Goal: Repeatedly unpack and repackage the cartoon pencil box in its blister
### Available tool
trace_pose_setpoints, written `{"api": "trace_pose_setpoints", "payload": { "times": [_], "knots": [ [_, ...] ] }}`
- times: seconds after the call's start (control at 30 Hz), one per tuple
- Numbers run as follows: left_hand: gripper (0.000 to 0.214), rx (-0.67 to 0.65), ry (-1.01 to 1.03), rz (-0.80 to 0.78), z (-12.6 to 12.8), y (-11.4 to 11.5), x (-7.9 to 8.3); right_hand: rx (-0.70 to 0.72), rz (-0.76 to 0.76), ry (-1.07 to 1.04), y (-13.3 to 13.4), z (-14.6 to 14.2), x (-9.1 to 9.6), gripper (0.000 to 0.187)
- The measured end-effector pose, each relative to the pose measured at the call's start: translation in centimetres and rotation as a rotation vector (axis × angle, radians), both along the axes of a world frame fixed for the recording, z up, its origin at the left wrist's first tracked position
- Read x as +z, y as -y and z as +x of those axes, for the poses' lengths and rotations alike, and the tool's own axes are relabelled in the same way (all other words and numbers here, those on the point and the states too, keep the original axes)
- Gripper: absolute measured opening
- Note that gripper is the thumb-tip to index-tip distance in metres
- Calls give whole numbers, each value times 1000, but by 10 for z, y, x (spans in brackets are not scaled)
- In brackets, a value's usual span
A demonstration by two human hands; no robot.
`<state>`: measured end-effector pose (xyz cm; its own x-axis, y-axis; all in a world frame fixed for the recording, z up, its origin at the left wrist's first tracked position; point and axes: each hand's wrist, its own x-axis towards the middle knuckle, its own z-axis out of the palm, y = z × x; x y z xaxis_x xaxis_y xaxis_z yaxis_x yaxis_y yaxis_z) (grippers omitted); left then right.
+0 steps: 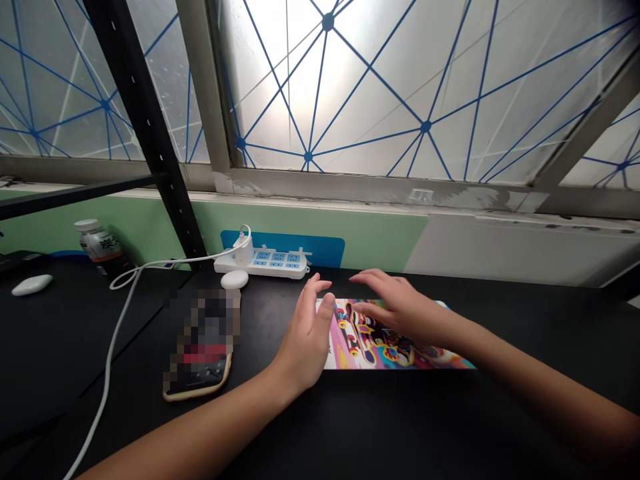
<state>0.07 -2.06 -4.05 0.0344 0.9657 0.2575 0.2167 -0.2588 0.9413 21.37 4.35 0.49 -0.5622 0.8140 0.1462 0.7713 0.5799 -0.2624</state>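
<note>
A flat, brightly coloured printed board [380,347] lies on the black table [380,427] in front of me. My left hand [307,333] rests at the board's left edge, fingers stretched and together, thumb touching the edge. My right hand [400,307] lies flat over the top of the board with its fingers spread toward the left. Neither hand grips anything.
A phone [203,347] lies left of my left hand. Behind it sit a small white case [235,279] and a white power strip [265,263] with a cable [115,333] trailing forward. A bottle [103,248], a white mouse [31,285] and a black shelf post [150,133] stand far left.
</note>
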Motion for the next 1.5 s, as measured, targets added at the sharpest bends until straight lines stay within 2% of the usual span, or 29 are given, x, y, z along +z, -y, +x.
{"api": "trace_pose_setpoints", "payload": {
  "times": [0.07,0.17,0.23,0.27,0.33,0.4,0.47,0.53,0.63,0.77,0.87,1.0,1.1,1.2,1.3,1.4,1.5],
  "knots": [
    [50,34,61,-14,1,-1,-3,-112,-28,-84,-2,46,-6,54],
    [50,86,154,3,2,-4,-9,-335,-70,-335,-4,107,-28,55],
    [50,93,202,19,2,-5,-12,-483,-165,-573,-3,126,-45,56],
    [51,82,216,17,2,-5,-13,-496,-210,-663,-1,128,-51,57],
    [53,60,205,14,1,-5,-13,-443,-276,-764,4,122,-58,58],
    [55,68,157,10,0,-6,-11,-388,-345,-757,11,110,-56,59],
    [53,88,44,-14,-2,-8,-8,-373,-406,-679,17,103,-49,60],
    [52,70,-125,-43,-3,-10,-6,-340,-398,-534,20,102,-41,58],
    [52,-12,-421,-24,-4,-10,-4,-284,-275,-310,24,108,-35,54],
    [49,-63,-759,86,-6,-7,-1,-281,-125,-212,28,108,-34,52],
    [44,-18,-890,310,-5,-5,1,-247,53,-182,30,106,-32,48],
    [44,135,-974,684,-4,-4,5,-177,368,-206,33,107,-26,45],
    [40,188,-1004,845,-6,-3,13,-161,526,-228,42,106,-21,40],
    [28,193,-1011,936,-8,1,25,-127,607,-225,54,104,-17,30],
    [9,144,-1039,986,-6,8,32,-28,644,-161,62,99,-16,18],
    [21,39,-1131,972,0,13,26,114,620,-34,66,89,-20,6],
    [18,-63,-1202,908,7,13,13,191,553,35,66,78,-30,14]
  ]
}}
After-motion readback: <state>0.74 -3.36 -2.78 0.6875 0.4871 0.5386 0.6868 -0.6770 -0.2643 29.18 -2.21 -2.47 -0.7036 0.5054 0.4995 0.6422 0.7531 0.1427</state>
